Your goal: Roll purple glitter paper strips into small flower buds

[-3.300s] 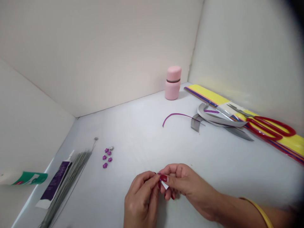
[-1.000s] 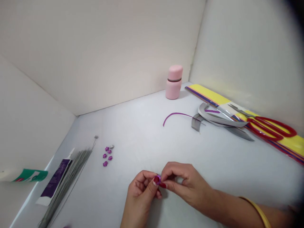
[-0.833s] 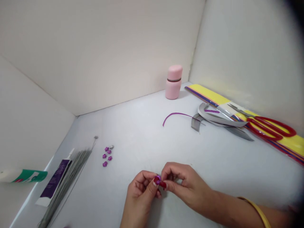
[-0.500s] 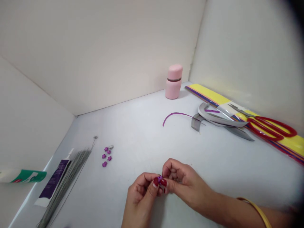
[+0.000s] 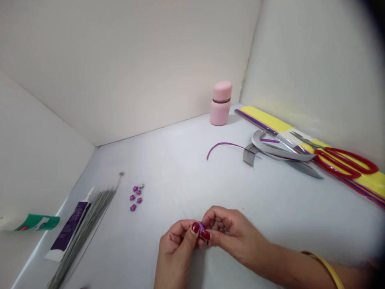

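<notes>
Between my fingertips is a small purple paper star (image 5: 201,228), partly covered by my thumbs. My left hand (image 5: 180,243) pinches it from the left, the thumb on top. My right hand (image 5: 230,230) grips it from the right between thumb and forefinger. Both hands are held close together above the white table, fingers curled. To the left of them lies a group of purple paper stars (image 5: 132,207) with one silver star (image 5: 141,186) among them. A thin purple paper strip (image 5: 224,143) curves on the table beyond my hands.
Silver paper strips (image 5: 270,150) and red-handled scissors (image 5: 337,158) rest by a yellow-topped paper pack (image 5: 264,118) at the right. A pink flask (image 5: 220,104) stands near the back wall. At left lie thin wires (image 5: 90,224), a purple-and-white tube (image 5: 69,230) and a green-and-white tube (image 5: 39,222).
My right hand has shifted slightly left and down, its thumb moving lower on the purple star. More of the star shows between my thumbs. The other things stay in place.
</notes>
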{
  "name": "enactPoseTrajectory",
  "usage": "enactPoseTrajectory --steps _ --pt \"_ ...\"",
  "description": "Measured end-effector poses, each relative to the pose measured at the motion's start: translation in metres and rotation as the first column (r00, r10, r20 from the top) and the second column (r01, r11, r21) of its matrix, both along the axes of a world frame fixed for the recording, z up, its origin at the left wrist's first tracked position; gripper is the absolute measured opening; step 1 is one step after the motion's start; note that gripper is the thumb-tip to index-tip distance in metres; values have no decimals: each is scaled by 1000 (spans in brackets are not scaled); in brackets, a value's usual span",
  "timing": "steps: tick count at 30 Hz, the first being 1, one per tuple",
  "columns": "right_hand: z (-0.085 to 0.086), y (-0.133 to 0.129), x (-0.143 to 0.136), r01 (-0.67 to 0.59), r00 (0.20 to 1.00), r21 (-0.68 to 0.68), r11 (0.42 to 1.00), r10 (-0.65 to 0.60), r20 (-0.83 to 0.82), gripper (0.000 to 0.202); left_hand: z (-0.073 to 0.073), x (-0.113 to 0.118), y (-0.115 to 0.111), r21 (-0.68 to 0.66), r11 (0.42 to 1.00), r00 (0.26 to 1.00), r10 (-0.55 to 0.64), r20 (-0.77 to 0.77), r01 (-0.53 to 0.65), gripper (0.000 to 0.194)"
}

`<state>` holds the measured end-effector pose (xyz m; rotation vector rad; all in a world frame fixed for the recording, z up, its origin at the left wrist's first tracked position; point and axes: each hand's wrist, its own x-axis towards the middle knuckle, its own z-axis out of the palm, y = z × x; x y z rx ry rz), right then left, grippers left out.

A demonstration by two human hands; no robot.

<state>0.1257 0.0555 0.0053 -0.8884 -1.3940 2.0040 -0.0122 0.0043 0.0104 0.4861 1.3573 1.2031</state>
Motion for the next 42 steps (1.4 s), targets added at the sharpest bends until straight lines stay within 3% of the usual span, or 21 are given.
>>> enactPoseTrajectory --steps 5,8,12,16,24,27,32,35,42 --pt "3 -1 2 -14 984 189 982 -20 179 22 0 -1 -1 69 996 985 -38 -169 50 20" --pt "3 0 1 2 993 65 998 -10 119 22 -2 -2 0 105 991 989 -69 -132 83 27" --pt "4 1 -1 20 999 -95 995 -17 41 27 -6 -1 -1 83 996 1000 19 -23 -17 25" --pt "2 1 -1 18 1000 -90 996 -16 22 28 -5 1 -2 107 993 996 55 -74 -47 18" --pt "0 -3 1 2 997 40 999 -5 78 22 -5 -1 -1 103 994 996 -35 -82 44 16" --pt "3 -1 1 10 999 -4 1000 -10 40 24 -10 -3 -1 124 989 996 -78 -31 82 19" --pt "6 4 -1 -9 997 -179 984 -4 -75 28 -6 -1 1 164 986 995 -25 93 10 22" --pt "5 3 -3 -28 995 -276 961 0 -102 31 -3 0 3 238 969 983 -100 153 62 15" --pt "2 2 -5 -2 994 -279 960 -27 -102 34 -11 0 4 248 964 962 -157 224 100 17"
